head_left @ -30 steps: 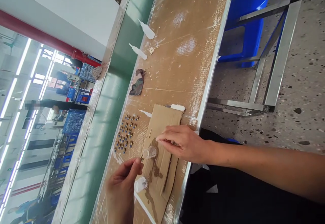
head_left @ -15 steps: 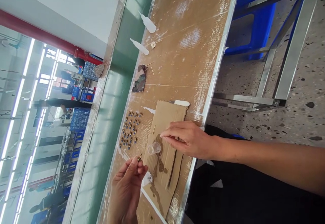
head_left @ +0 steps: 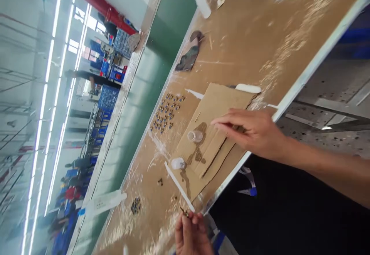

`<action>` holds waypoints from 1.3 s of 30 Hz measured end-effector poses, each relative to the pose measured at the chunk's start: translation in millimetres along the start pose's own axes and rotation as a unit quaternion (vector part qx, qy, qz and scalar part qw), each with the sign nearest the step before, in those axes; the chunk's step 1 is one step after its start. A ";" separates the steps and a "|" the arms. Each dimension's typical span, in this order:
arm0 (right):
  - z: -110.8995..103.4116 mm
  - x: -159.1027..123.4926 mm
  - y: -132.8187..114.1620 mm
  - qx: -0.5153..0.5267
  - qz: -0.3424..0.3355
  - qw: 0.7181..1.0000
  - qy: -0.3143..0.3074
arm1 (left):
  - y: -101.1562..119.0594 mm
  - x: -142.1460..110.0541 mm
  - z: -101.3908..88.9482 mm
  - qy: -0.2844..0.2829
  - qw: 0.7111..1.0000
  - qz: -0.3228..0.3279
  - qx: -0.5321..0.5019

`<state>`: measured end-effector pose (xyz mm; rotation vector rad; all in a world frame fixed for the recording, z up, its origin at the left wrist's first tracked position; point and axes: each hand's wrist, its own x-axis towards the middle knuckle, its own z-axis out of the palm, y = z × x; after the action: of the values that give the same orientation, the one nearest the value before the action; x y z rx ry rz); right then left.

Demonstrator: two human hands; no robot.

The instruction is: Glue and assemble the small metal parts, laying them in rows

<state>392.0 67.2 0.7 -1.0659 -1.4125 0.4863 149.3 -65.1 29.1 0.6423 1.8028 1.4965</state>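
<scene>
My left hand (head_left: pixel 192 234) is closed at the bottom of the view, its thumb and fingertips pinching a small brass-coloured metal part (head_left: pixel 185 212) with a thin pin. Over a piece of cardboard (head_left: pixel 221 97) hovers my right hand (head_left: pixel 251 130), thumb and forefinger together; I cannot make out anything between them. Near its fingertips stands a small clear cup (head_left: pixel 195 136) among wet stains. A second small cup (head_left: pixel 178 163) with something whitish sits at the cardboard's edge. Rows of small brass-and-blue parts (head_left: pixel 166 112) stand beyond the cardboard.
A pile of small dark parts (head_left: pixel 135 205) and a white bottle (head_left: pixel 104 203) lie at the lower left. Farther off are a crumpled cloth (head_left: pixel 189 52) and a white squeeze bottle (head_left: pixel 201 0). A white-handled tool (head_left: pixel 248 88) lies by the cardboard's far end.
The view has turned, bringing the pile of dark parts and the lower-left bottle into sight. My left hand, still pinching the metal part, has moved away from the cups. My right hand stays over the cardboard.
</scene>
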 end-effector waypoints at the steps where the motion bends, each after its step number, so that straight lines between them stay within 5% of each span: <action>1: -0.5 -1.0 -1.2 -0.012 0.010 1.000 -0.008 | -8.5 -2.0 -6.8 0.017 0.999 -0.026 -0.035; 5: 0.3 -4.2 -3.7 -0.061 0.031 0.997 -0.018 | -25.4 -6.8 -20.5 0.046 0.988 -0.085 -0.124; 15: 2.6 -5.4 -7.0 -0.112 0.039 0.993 -0.014 | -31.4 -11.4 -20.1 0.034 0.991 -0.066 -0.111; 17: 3.8 -4.5 -5.5 -0.109 0.026 0.994 -0.016 | -24.9 -11.8 -15.7 0.041 0.994 -0.033 -0.094; 20: 6.2 -2.9 -2.6 -0.082 0.001 0.997 -0.015 | 0.9 -9.2 0.9 0.063 0.989 0.130 0.030; 22: 7.1 -2.0 -0.4 -0.067 -0.013 0.998 -0.009 | 27.7 -2.9 18.6 0.044 0.954 0.239 0.176; 25: 7.1 -0.3 3.2 -0.052 -0.027 0.998 0.004 | 70.0 12.8 53.3 -0.009 0.864 0.320 0.387; 30: 7.1 2.4 9.2 -0.033 -0.048 0.998 0.033 | 109.9 39.3 114.6 -0.182 0.721 0.409 0.529; 33: 7.4 3.1 11.7 -0.023 -0.051 0.998 0.029 | 115.3 50.1 139.4 -0.203 0.683 0.413 0.568; 39: 7.2 3.0 13.6 -0.022 -0.050 0.998 0.009 | 115.5 56.7 161.9 -0.200 0.656 0.397 0.610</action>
<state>390.0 78.4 -10.1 -1.0270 -1.4593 0.3744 231.5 103.6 115.9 2.4278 2.0277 0.1380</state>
